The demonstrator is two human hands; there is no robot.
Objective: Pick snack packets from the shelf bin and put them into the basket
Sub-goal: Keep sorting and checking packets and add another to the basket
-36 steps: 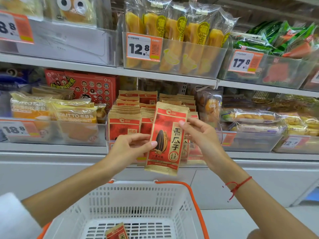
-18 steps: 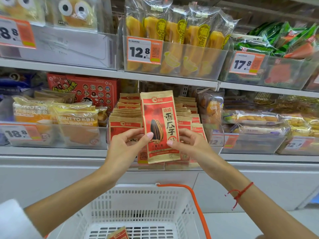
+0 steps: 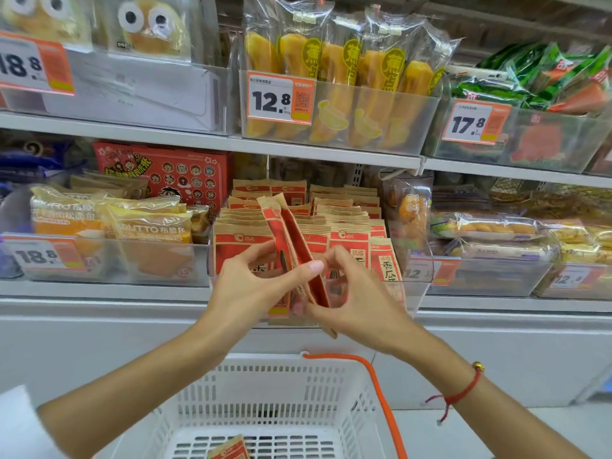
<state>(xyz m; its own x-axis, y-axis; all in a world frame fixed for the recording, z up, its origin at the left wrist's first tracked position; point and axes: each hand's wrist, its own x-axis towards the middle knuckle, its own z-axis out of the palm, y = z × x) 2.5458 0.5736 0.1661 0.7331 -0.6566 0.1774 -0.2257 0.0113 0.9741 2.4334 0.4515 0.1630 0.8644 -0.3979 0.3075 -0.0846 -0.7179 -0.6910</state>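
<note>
A red and tan sunflower-seed packet (image 3: 288,240) stands edge-on in front of the clear shelf bin (image 3: 414,293), which holds several more of the same packets (image 3: 351,233). My left hand (image 3: 251,289) pinches the packet between thumb and fingers from the left. My right hand (image 3: 357,306) holds its lower edge from the right. Below them is the white plastic basket (image 3: 275,392) with an orange handle (image 3: 381,392). One packet (image 3: 228,450) lies on the basket floor.
Bread packs (image 3: 145,233) fill the bin to the left, wrapped cakes (image 3: 490,226) the bins to the right. The upper shelf carries yellow snack bags (image 3: 337,64) and green packs (image 3: 543,77) behind price tags. A white cabinet front lies below the shelf.
The packet has turned from face-on to edge-on between both hands and sits higher against the bin. The view has tilted up slightly, showing less of the basket.
</note>
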